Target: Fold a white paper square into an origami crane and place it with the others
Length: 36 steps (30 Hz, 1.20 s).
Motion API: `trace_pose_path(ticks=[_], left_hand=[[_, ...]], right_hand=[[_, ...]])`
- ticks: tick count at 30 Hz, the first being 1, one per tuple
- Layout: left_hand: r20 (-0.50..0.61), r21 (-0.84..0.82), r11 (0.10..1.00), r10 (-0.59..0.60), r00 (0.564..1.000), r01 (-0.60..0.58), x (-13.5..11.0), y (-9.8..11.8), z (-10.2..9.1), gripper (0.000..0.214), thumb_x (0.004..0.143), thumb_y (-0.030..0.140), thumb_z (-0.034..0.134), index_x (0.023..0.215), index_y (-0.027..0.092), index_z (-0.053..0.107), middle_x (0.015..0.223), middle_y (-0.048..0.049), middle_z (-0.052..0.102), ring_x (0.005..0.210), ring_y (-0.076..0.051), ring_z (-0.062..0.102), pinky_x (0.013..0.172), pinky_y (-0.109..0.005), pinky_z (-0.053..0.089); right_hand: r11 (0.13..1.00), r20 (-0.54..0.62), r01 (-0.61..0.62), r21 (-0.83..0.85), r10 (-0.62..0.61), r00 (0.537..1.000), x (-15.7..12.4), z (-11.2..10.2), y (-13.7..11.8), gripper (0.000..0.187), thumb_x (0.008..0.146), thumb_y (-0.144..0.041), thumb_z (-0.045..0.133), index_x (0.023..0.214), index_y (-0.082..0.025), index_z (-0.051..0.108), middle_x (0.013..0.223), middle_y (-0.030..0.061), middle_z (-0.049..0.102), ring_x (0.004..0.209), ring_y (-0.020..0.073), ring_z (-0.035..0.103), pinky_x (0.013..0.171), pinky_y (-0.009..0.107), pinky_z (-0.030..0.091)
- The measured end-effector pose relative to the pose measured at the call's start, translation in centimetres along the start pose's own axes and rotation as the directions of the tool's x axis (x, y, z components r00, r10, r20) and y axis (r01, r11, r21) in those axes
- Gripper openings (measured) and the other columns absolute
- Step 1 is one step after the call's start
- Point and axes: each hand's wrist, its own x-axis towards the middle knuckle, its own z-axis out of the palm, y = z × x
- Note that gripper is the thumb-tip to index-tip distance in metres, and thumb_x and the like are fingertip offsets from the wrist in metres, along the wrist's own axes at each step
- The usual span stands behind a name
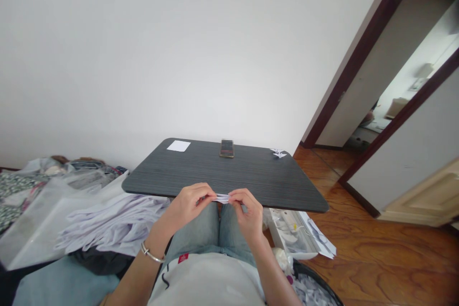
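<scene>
A small folded piece of white paper (223, 198) is stretched between my two hands at the near edge of the dark table (201, 172). My left hand (195, 201) pinches its left end between thumb and fingers. On the other end, my right hand (246, 208) has a similar pinch. The fingertips hide both ends of the paper, so its full shape cannot be made out. At the table's far left lies a flat white paper sheet (179, 146). Folded white paper figures (278, 153) sit at the far right corner.
A phone-like device (227, 148) stands at the table's back middle, near the wall. Piled white cloth (118, 222) lies to the left. On the right are an open white box (292, 234) and a black bin (313, 289) of paper scraps, beside the wooden floor.
</scene>
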Motion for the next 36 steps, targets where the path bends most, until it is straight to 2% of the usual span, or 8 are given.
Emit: trace_pose_path(ticks=[4,11,16,26,29,36], left_hand=[[0.010,-0.012,0.999,0.053,0.999,-0.053,0.0,0.0,-0.2,0.023,0.091,0.020,0.040,0.086,0.015,0.062,0.082,-0.0041,0.063,0.076,-0.012,0.057,0.070,-0.022,0.043],[-0.011,0.020,1.000,-0.013,1.000,0.013,0.2,0.8,0.1,0.021,0.088,0.025,0.047,0.082,0.016,0.066,0.076,-0.0026,0.062,0.068,-0.011,0.056,0.062,-0.021,0.041],[-0.038,0.041,0.998,-0.045,0.998,0.047,0.2,0.6,0.6,0.020,0.087,0.027,0.051,0.078,0.017,0.066,0.073,-0.0010,0.060,0.066,-0.011,0.055,0.060,-0.021,0.040],[-0.028,0.236,0.963,0.143,0.989,-0.133,-0.1,-0.2,1.3,0.021,0.091,0.022,0.042,0.083,0.015,0.061,0.077,-0.0033,0.061,0.075,-0.015,0.055,0.067,-0.025,0.042],[-0.038,0.206,0.969,0.145,0.989,-0.134,-0.1,-0.2,1.4,0.022,0.091,0.021,0.041,0.081,0.016,0.060,0.077,-0.0030,0.060,0.075,-0.014,0.054,0.068,-0.025,0.042],[-0.080,0.098,0.994,0.055,0.995,-0.047,0.1,-0.3,1.5,0.019,0.090,0.018,0.044,0.079,0.016,0.059,0.075,-0.0014,0.058,0.073,-0.013,0.054,0.068,-0.023,0.042]], right_hand=[[1.000,-0.013,-0.022,0.011,0.022,1.000,0.0,-0.1,0.0,0.019,0.082,-0.009,0.051,0.072,-0.021,0.062,0.076,0.0034,0.063,0.071,0.0168,0.061,0.062,0.027,0.049],[0.998,-0.013,0.044,-0.042,-0.045,0.999,-0.1,0.0,0.1,0.019,0.083,-0.009,0.050,0.074,-0.021,0.062,0.076,0.0040,0.063,0.071,0.0166,0.061,0.064,0.029,0.050],[0.991,0.000,0.106,-0.076,-0.106,0.994,-0.2,0.2,0.0,0.022,0.085,-0.007,0.047,0.076,-0.020,0.062,0.078,0.0049,0.063,0.073,0.0164,0.061,0.066,0.029,0.051],[0.993,0.011,0.101,-0.054,-0.101,0.995,-0.3,0.3,0.0,0.022,0.084,-0.004,0.048,0.076,-0.019,0.061,0.078,0.0048,0.062,0.074,0.0154,0.060,0.066,0.027,0.049],[0.995,0.010,0.095,-0.036,-0.095,0.995,-0.2,0.4,0.0,0.022,0.084,-0.004,0.048,0.074,-0.019,0.061,0.077,0.0044,0.062,0.073,0.0152,0.060,0.066,0.027,0.049],[0.998,0.013,0.049,-0.033,-0.048,0.999,-0.4,0.5,0.3,0.021,0.083,-0.005,0.049,0.074,-0.019,0.061,0.074,0.0034,0.062,0.071,0.0156,0.060,0.065,0.027,0.048]])
